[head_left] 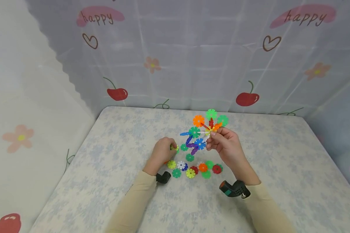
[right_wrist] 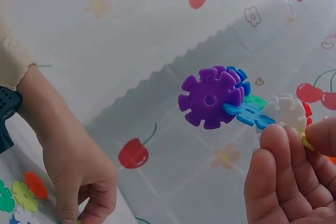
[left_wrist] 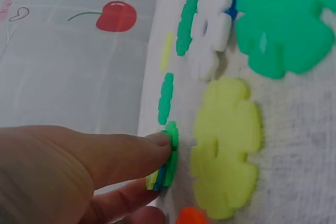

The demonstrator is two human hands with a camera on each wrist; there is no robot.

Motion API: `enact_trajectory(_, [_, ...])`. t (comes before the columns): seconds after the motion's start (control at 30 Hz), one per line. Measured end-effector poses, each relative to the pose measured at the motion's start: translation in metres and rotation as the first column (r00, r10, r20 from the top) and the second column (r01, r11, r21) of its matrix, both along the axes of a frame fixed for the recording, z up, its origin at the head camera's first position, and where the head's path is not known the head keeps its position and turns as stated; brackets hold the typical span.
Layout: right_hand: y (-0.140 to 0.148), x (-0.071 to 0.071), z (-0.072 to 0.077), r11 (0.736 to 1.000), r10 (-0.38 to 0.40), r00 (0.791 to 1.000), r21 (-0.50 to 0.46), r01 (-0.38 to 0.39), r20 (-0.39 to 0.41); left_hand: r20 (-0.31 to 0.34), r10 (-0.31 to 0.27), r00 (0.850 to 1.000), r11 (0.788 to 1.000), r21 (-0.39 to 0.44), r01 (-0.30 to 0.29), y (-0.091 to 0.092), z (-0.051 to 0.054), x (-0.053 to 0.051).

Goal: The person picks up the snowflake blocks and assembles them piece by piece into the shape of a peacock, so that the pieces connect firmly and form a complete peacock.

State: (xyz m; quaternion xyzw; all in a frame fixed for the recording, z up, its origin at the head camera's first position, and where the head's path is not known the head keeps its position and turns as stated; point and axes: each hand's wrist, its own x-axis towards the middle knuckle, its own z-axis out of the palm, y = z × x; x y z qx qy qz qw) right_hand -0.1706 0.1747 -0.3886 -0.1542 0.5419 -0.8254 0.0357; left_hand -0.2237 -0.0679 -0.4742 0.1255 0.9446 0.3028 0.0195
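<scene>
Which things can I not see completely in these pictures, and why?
Head view: yellow disc, partly covered by the left hand.
Left wrist view: orange disc, cut off by the bottom edge.
Right wrist view: yellow hub, mostly covered by the right hand.

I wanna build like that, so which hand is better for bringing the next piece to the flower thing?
Probably the left hand. Its thumb and finger pinch a green disc, close to the loose discs, while the right hand is busy holding the joined build.
</scene>
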Motion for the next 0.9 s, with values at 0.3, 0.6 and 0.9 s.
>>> enact_trajectory(0.3, [0.002, 0.0, -0.001, 0.999, 0.039, 0.999, -0.005, -0.039, -0.034, -0.045, 0.037, 0.998, 0.999, 0.027, -0.036, -0.006, 0.016, 0.002])
enact_trajectory(0.6, [0.003, 0.0, 0.003, 0.99, 0.134, 0.989, 0.054, -0.131, -0.064, -0.373, 0.003, 0.928, 0.8, 0.557, 0.222, -0.012, 0.078, 0.029])
enact_trajectory(0.9, [0.004, 0.004, 0.005, 0.983, 0.183, 0.979, -0.014, -0.185, -0.092, -0.496, -0.14, 0.857, 0.769, 0.49, 0.41, -0.009, 0.093, 0.043])
